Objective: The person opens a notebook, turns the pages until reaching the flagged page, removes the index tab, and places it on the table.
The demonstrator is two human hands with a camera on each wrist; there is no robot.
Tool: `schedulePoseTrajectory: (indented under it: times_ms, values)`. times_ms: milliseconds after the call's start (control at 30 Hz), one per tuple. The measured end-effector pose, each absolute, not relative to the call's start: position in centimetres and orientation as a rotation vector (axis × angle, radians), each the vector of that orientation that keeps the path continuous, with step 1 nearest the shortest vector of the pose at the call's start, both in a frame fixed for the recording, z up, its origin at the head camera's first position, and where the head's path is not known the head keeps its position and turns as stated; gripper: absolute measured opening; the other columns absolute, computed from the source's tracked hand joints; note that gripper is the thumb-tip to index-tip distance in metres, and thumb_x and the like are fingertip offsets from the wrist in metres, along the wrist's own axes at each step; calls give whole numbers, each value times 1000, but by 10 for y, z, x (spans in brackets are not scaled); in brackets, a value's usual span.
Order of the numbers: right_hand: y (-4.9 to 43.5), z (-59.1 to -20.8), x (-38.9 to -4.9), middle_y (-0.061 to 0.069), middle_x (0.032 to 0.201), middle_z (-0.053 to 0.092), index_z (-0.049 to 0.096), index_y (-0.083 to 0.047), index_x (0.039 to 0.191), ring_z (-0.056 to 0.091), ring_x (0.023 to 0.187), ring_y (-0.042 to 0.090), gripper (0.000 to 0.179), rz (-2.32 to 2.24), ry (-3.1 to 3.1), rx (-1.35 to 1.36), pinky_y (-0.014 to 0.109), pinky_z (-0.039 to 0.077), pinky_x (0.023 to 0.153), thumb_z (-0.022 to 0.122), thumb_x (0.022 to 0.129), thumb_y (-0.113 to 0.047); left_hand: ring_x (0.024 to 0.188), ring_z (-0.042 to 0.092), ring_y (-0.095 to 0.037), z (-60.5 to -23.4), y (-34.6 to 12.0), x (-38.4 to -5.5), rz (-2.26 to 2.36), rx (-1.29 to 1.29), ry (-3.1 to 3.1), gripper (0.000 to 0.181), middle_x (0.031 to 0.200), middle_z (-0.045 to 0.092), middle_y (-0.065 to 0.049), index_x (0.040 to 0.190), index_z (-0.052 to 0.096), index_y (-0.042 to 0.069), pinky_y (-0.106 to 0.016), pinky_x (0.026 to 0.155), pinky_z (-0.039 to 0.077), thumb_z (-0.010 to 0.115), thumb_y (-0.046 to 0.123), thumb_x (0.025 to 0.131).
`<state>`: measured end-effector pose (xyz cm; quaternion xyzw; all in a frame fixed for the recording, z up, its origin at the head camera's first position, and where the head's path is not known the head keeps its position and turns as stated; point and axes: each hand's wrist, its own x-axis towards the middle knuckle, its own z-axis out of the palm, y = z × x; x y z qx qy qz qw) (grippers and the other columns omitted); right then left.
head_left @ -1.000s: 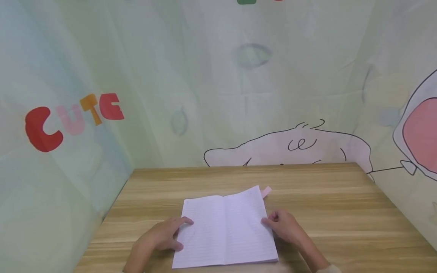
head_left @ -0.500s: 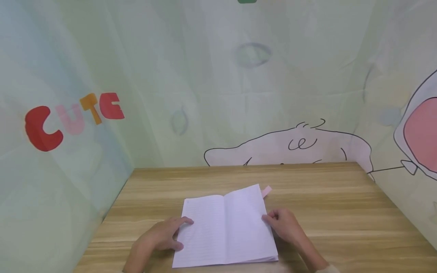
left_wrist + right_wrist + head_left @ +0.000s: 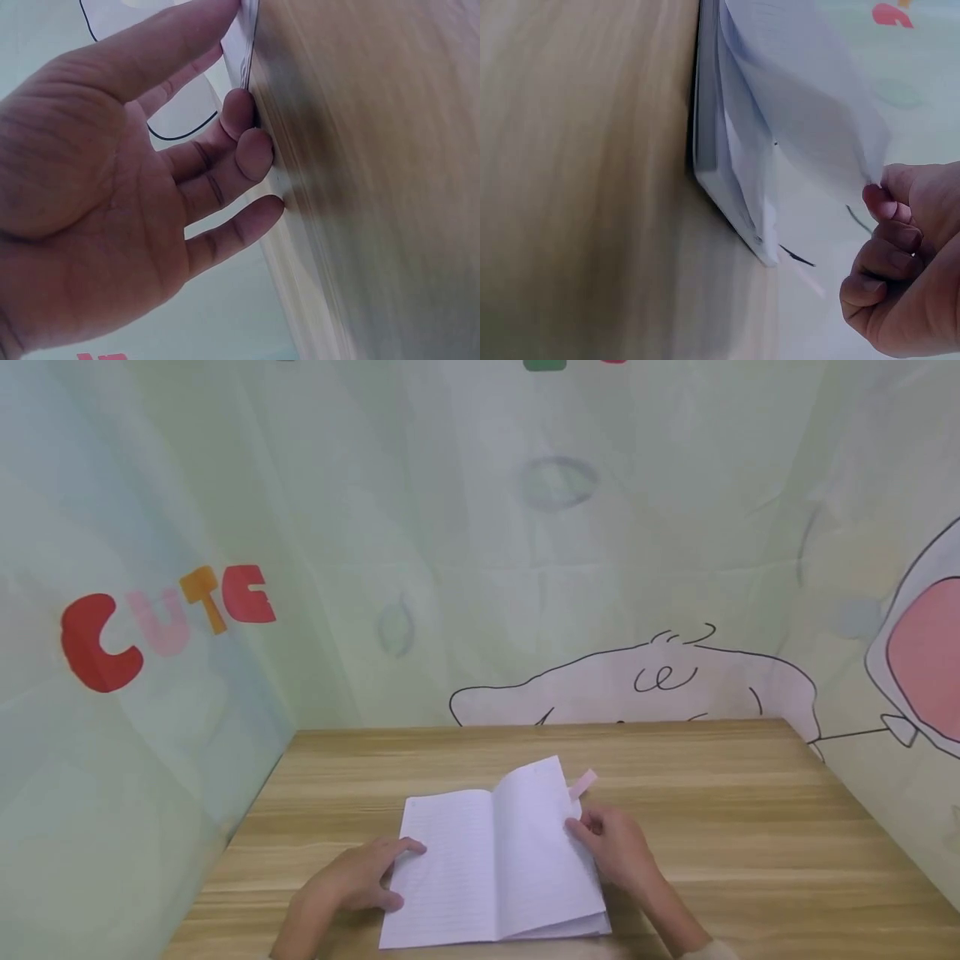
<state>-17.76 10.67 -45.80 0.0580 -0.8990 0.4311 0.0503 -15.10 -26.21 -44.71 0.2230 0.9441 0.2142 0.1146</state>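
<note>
An open notebook (image 3: 447, 885) with lined white pages lies on the wooden table. My left hand (image 3: 352, 878) rests at its left edge, index finger and thumb touching the left page, fingers loosely spread. In the left wrist view the other fingertips are close to the table beside the notebook's edge. My right hand (image 3: 621, 852) pinches the outer edge of a right-hand page (image 3: 534, 852) between thumb and index finger. That page (image 3: 810, 97) is lifted and curves away from the stack below in the right wrist view. A pink tab (image 3: 583, 783) sticks out near the notebook's upper right corner.
The wooden table (image 3: 750, 827) extends around the notebook on both sides and behind it. A pale curtain (image 3: 480, 568) printed with cartoon figures and coloured letters hangs along the table's back and sides.
My right hand has moved slightly up and left, raising the page it pinches, so the gap beneath at the lower right has widened. The left hand has stayed in place.
</note>
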Motion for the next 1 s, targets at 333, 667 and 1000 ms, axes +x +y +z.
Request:
schedulePoseTrajectory:
  times_ms: [333, 667, 1000]
  values:
    - [100, -454, -182, -8, 66, 54, 66, -18, 75, 47, 62, 9, 18, 1348, -2725, 353, 25, 40, 57, 70, 93, -16, 88, 49, -16, -448, -263, -152, 639, 665, 2767, 62, 98, 51, 2, 128, 59, 16, -38, 80, 46, 84, 13, 71]
    - [86, -461, -185, -1, 71, 66, 74, -10, 93, 62, 65, 14, 18, 1651, -2744, 574, 26, 45, 58, 64, 98, -24, 89, 50, -17, -450, -265, -146, 644, 661, 2772, 63, 101, 52, 2, 129, 59, 14, -38, 81, 47, 84, 13, 71]
    - [71, -455, -187, 3, 72, 68, 73, -7, 96, 65, 71, 18, 20, 1792, -2741, 677, 29, 43, 65, 62, 99, -23, 78, 44, -12, -447, -263, -145, 643, 657, 2783, 62, 88, 46, 3, 130, 59, 14, -33, 68, 41, 83, 13, 73]
